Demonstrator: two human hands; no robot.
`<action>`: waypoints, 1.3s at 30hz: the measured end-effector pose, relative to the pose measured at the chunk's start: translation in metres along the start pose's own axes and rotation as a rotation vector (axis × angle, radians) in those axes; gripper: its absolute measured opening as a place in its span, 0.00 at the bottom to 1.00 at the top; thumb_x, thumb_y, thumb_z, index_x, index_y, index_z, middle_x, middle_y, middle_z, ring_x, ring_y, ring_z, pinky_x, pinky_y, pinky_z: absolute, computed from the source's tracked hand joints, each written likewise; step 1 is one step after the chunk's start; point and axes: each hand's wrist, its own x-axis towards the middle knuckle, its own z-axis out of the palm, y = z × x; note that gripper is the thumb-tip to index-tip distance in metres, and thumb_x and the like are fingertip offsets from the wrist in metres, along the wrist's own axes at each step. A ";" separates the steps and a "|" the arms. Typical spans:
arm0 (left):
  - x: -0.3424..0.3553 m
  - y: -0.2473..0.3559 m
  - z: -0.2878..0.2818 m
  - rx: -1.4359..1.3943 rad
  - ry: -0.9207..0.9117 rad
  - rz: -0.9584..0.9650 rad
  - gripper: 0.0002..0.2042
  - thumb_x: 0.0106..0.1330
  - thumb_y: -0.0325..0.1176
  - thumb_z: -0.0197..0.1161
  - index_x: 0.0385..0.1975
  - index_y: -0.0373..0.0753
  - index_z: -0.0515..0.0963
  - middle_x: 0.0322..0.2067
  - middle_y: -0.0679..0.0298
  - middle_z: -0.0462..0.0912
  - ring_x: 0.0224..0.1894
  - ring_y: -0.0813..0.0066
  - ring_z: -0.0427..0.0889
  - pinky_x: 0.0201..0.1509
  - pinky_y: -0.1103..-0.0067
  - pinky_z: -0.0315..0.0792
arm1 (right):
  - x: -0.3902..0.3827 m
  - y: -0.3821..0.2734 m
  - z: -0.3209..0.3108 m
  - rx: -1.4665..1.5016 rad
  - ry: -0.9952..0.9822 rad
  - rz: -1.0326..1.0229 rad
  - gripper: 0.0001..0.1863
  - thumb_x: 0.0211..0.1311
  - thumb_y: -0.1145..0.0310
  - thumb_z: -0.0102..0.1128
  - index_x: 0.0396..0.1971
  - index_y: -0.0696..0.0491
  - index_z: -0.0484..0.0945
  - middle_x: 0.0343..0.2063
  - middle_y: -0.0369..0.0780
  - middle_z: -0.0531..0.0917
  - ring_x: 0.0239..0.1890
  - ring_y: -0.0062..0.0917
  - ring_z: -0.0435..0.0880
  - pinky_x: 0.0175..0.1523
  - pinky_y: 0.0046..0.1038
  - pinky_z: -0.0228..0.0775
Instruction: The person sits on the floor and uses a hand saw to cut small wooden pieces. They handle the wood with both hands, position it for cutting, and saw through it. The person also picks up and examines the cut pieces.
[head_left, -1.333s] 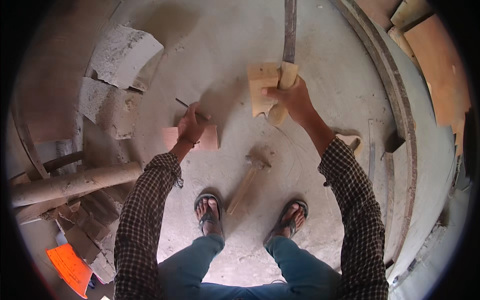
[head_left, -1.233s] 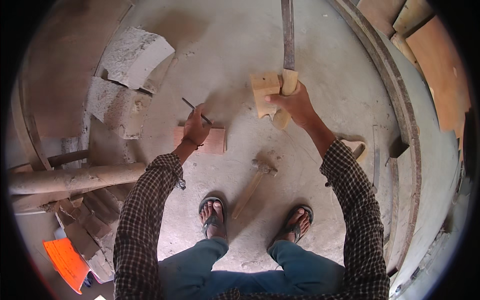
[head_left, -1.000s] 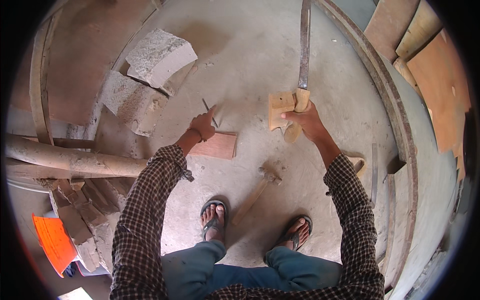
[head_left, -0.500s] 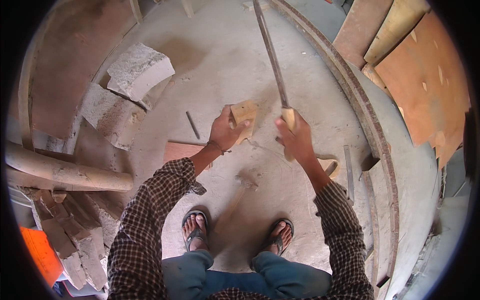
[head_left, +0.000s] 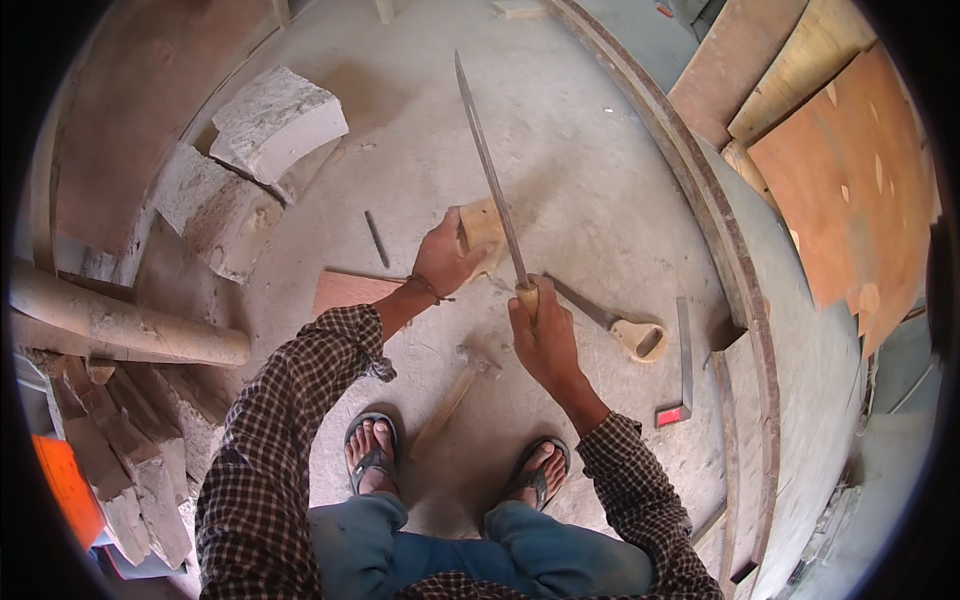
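Observation:
My left hand is closed on a pale wooden block with a hole or notch hard to make out. My right hand grips the wooden handle of a long narrow metal blade, which slants up and leftward past the block's right side; contact is unclear. A dark thin rod lies on the floor above my left wrist, and a reddish board lies under that wrist. A handsaw rests right of my right hand. A hammer lies between my hands and feet.
Concrete chunks sit upper left, above a wooden pole, rough planks and an orange object. A red-handled square lies right, beside a long curved strip. Plywood sheets lean at the upper right.
My left hand has let go of the dark rod and taken the wooden block from my right hand. My right hand has moved down and leftward, tilting the blade left.

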 end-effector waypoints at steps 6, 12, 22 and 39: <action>0.004 -0.015 0.003 0.095 -0.003 0.075 0.33 0.63 0.41 0.73 0.60 0.31 0.64 0.41 0.42 0.85 0.45 0.41 0.86 0.50 0.59 0.80 | 0.009 0.012 0.020 0.008 0.001 0.014 0.17 0.73 0.68 0.58 0.57 0.56 0.68 0.34 0.55 0.85 0.37 0.57 0.85 0.41 0.50 0.74; 0.006 -0.019 0.008 0.098 -0.005 0.034 0.32 0.63 0.41 0.73 0.59 0.32 0.64 0.41 0.41 0.85 0.45 0.41 0.86 0.49 0.59 0.80 | 0.014 0.017 0.015 0.000 -0.020 0.016 0.19 0.73 0.69 0.58 0.59 0.56 0.68 0.35 0.55 0.85 0.38 0.57 0.86 0.41 0.49 0.76; 0.010 -0.020 0.013 0.062 -0.015 0.043 0.29 0.62 0.39 0.73 0.56 0.32 0.65 0.42 0.42 0.85 0.46 0.41 0.86 0.50 0.59 0.80 | 0.019 0.021 0.020 -0.035 0.056 -0.047 0.19 0.73 0.69 0.57 0.58 0.57 0.67 0.35 0.56 0.85 0.38 0.60 0.85 0.42 0.53 0.75; 0.001 -0.015 0.001 0.096 -0.041 -0.038 0.31 0.62 0.41 0.74 0.56 0.32 0.65 0.42 0.42 0.85 0.47 0.40 0.86 0.52 0.59 0.80 | 0.021 0.005 0.001 0.205 -0.231 0.306 0.16 0.77 0.64 0.55 0.55 0.58 0.70 0.31 0.51 0.84 0.33 0.46 0.87 0.40 0.45 0.75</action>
